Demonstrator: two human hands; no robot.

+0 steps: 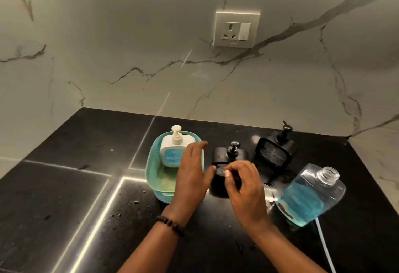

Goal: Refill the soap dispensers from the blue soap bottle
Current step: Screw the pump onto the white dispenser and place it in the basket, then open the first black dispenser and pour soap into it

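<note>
A black square soap dispenser (220, 158) with a pump top stands in the middle of the black counter. My right hand (244, 188) reaches over its front, with curled fingers at its face. My left hand (192, 173) is beside it on the left, fingers straight, thumb touching the dispenser's side. A second black dispenser (275, 149) stands behind and to the right. The clear bottle of blue soap (308, 197) stands at the right with its neck uncapped. A white pump dispenser (174, 148) with a blue label sits in a teal basket (152, 171).
A white tube (323, 244) runs from under the blue bottle toward the front right edge. Small crumbs and specks lie on the counter. A wall socket (236, 29) sits on the marble wall behind. The counter's left part shows bright light streaks.
</note>
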